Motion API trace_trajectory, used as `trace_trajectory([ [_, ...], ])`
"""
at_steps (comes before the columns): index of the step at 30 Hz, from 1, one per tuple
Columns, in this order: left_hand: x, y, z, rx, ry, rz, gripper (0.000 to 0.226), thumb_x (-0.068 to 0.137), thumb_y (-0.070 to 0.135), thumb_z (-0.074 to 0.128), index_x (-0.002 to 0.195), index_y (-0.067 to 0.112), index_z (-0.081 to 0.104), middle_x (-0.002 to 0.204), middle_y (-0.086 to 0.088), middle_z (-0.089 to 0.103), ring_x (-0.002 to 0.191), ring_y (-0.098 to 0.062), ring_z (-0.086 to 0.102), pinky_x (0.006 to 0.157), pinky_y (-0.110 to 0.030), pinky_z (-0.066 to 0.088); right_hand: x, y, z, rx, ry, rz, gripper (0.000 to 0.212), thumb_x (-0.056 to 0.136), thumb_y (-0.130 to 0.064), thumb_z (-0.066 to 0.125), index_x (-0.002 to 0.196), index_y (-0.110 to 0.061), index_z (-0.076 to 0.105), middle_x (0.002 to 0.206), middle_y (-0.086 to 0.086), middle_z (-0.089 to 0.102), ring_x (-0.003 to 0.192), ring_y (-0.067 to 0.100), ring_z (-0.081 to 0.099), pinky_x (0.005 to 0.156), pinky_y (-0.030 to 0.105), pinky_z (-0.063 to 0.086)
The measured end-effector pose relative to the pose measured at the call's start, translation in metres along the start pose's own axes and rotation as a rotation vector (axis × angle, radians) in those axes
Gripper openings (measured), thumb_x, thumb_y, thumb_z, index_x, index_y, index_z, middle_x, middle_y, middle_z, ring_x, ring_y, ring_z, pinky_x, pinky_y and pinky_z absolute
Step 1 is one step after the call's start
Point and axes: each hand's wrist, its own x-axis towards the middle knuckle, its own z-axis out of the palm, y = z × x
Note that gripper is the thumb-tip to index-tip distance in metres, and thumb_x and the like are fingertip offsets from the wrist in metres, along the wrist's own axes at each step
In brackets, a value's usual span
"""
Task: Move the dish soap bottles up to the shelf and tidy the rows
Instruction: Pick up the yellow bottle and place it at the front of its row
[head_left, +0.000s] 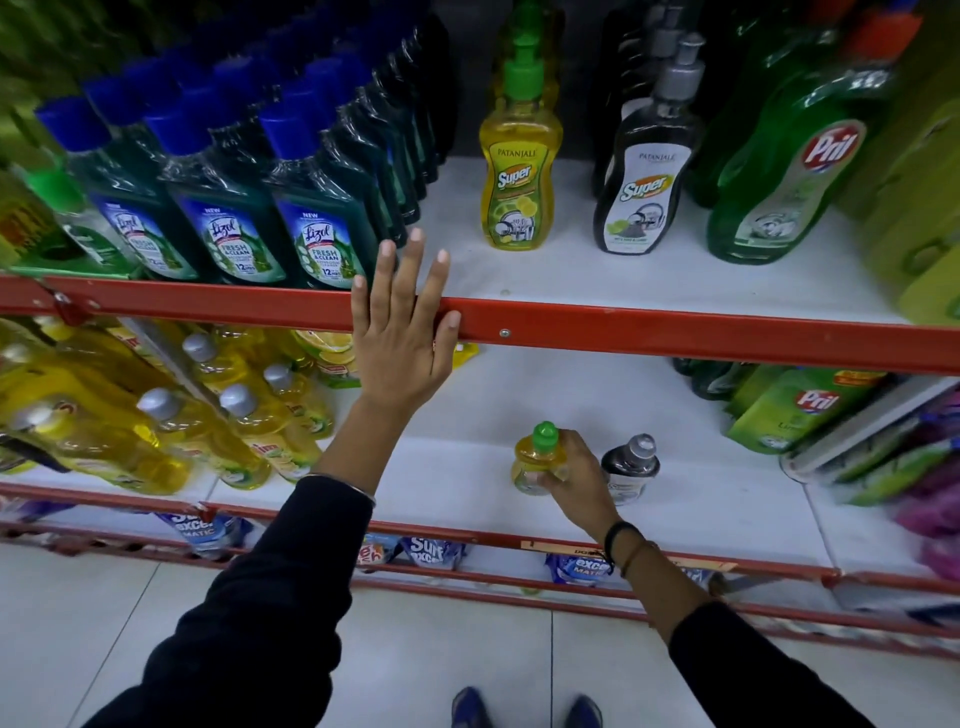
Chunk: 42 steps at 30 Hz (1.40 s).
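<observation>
On the lower shelf (571, 405) my right hand (574, 475) grips a small yellow dish soap bottle (532, 457) with a green cap. A small black bottle (629, 467) with a grey cap stands just to its right, untouched. My left hand (400, 332) rests flat with fingers spread on the red front rail (675, 335) of the upper shelf. On that upper shelf (571, 270) stand a yellow Patanjali pump bottle (519, 176) and a black Patanjali pump bottle (647, 182), each with more of its kind behind.
Blue-capped Lizol bottles (234, 208) fill the upper shelf's left. Large green Pril bottles (789, 166) stand at its right. Yellow bottles (156, 415) crowd the lower shelf's left, green Pril pouches (800, 410) its right. Detergent packs (431, 551) lie below.
</observation>
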Motion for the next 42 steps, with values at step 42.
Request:
trace_trajectory([
  [42,-0.001,-0.002,0.021,0.028,0.238,0.029,0.055,0.099,0.042,0.026,0.149,0.021,0.03,0.159,-0.001,0.023,0.147,-0.023,0.021,0.12,-0.041,0.009,0.07,-0.254,-0.095,0.097,0.44,-0.526,0.058,0.064,-0.044,0.082,0.112,-0.02,0.06,0.111,0.002,0.066,0.097,0.016,0.064,0.082,0.036,0.056],
])
